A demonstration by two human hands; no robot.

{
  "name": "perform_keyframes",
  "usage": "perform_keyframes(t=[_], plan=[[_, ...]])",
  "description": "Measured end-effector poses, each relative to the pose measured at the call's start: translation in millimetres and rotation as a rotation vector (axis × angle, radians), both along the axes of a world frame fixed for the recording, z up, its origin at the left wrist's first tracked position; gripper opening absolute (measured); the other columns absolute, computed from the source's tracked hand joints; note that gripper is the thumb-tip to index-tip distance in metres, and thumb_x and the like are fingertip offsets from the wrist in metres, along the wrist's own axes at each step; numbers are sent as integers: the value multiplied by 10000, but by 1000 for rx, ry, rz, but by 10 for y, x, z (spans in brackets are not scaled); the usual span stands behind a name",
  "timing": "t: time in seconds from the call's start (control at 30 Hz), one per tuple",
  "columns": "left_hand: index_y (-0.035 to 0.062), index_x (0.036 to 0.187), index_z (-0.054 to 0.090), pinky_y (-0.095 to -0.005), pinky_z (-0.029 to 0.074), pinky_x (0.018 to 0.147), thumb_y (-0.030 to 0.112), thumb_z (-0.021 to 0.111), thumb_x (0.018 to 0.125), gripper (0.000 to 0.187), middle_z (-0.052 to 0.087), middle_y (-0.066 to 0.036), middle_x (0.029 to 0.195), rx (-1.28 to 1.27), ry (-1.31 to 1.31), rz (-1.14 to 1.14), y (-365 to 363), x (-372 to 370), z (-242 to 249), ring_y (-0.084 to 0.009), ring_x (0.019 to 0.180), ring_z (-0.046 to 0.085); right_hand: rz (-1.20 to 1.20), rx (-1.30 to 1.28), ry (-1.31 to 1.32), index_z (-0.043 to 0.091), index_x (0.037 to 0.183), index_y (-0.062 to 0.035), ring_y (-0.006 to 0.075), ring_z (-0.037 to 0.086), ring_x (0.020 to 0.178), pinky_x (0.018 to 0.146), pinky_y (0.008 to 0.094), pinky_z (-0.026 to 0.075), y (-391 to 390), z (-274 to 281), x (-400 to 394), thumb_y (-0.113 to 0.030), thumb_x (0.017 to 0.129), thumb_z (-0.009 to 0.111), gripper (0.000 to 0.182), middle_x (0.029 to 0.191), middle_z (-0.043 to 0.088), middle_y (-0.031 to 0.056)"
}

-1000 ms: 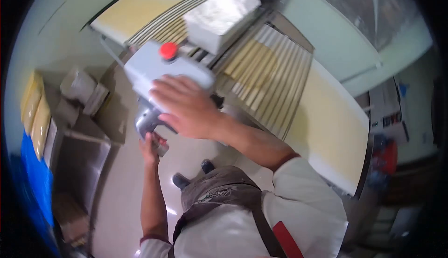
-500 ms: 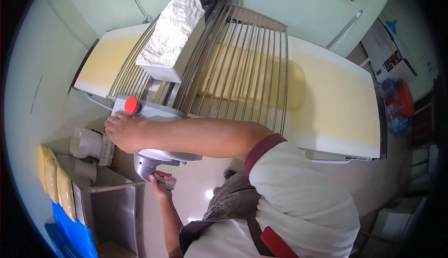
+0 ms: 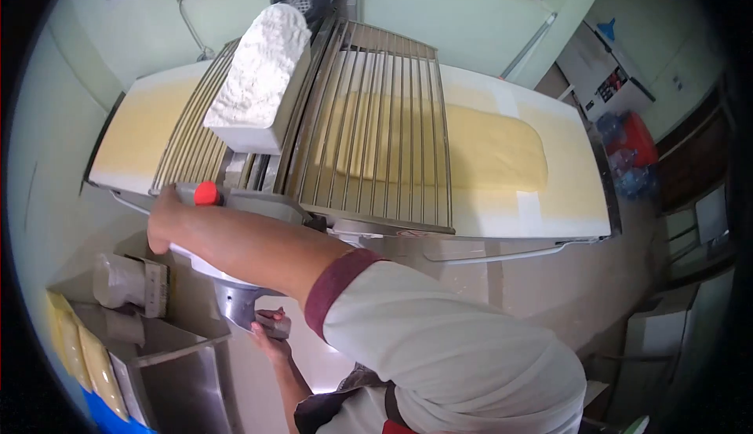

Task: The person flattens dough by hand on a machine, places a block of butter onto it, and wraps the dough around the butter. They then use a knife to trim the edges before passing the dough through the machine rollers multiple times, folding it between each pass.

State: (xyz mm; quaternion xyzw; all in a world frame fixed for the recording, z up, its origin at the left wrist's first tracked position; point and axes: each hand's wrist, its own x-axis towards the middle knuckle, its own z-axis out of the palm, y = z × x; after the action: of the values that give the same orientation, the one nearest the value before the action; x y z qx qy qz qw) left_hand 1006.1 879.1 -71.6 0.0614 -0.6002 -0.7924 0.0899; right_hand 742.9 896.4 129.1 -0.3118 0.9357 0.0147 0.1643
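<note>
Compared with the earlier frame, a longer stretch of the smooth, pale yellow slab of dough (image 3: 496,150) has come out to the right from beneath the slanted guard of steel rods (image 3: 380,132), and my right hand (image 3: 162,218) has shifted to the outer left edge of the light grey machine head (image 3: 267,205), beyond the round red button (image 3: 206,193). The dough lies flat on the white, yellow-dusted tabletop (image 3: 569,206), partly under the guard, its rounded end bare. My left hand (image 3: 271,340), below the machine head, is closed around a stubby grey metal handle (image 3: 276,326). I judge the step in hand to be passing the dough through the rolling machine; the next move seems to call for adjusting at the handle with my left hand and working a control with my right while the dough stays clear of the tabletop's end. My right forearm covers most of the machine head, so I cannot tell what those fingers press or how far they are spread. The rods stripe the dough's left part, and the rollers are hidden beside the white bin heaped with flour (image 3: 259,73).
</note>
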Motion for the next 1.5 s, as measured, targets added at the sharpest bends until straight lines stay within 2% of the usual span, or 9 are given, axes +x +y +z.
perform_keyframes(t=[0.1,0.23,0.33,0.7,0.97,1.07,1.2,1.4,1.5], plan=[[4,801,530,-393,526,692,572,510,887,575,559,-94,702,145,-127,-13,-117,16,-365,-209,649,578,-72,-188,37,673,1144,-157,293,560,1151,977,561,326,47,-174,-120,-445,757,557,496,1160,649,102],[22,776,602,-327,527,607,402,606,881,394,608,-70,666,140,-329,175,51,47,-184,-166,635,621,196,-170,-202,692,1039,-78,261,637,981,879,404,469,-8,-668,-713,-364,799,507,417,1104,660,143],[20,785,627,-290,479,571,413,621,867,402,625,-49,657,-52,-245,61,-37,26,-73,-126,606,593,61,69,-105,681,1083,-71,286,630,993,836,406,460,16,-72,-268,-342,817,469,435,1125,643,180],[10,746,610,-317,439,510,436,676,814,437,576,-63,583,-409,2,26,-336,-185,-175,-140,527,535,-102,65,-70,687,895,-58,273,599,837,769,393,440,50,-62,-262,-319,791,497,339,953,661,158],[27,751,629,-377,472,570,349,750,736,344,600,-152,638,-526,168,-4,-522,-308,-183,-307,570,593,-81,93,18,695,918,-28,339,610,862,810,401,446,49,-174,-379,-377,819,507,408,958,665,205],[33,796,634,-397,481,608,368,751,728,362,608,-160,680,-544,190,43,-503,-292,-193,-343,627,602,-136,139,-19,631,1120,28,379,562,1114,949,411,413,-17,-16,-217,-469,809,512,598,1206,584,246],[37,899,633,-427,490,688,407,743,730,421,630,-176,781,-517,52,-1,-478,-233,-91,-370,749,618,-36,77,7,624,1116,45,399,549,1128,957,417,409,32,0,-191,-479,838,487,609,1205,577,256],[-18,1268,450,-448,377,1004,486,688,782,740,499,-235,1256,-611,53,-14,-825,78,-105,-368,1161,496,-63,-450,106,682,1019,-59,340,615,999,897,393,454,233,3,21,-419,868,532,418,1017,670,180],[11,1287,427,-431,422,955,370,614,878,575,503,-205,1240,-681,-60,83,-1263,187,-125,-330,1128,521,8,-489,292,605,1172,-31,322,516,1182,1024,372,370,352,-6,48,-328,883,604,415,1243,569,189]])
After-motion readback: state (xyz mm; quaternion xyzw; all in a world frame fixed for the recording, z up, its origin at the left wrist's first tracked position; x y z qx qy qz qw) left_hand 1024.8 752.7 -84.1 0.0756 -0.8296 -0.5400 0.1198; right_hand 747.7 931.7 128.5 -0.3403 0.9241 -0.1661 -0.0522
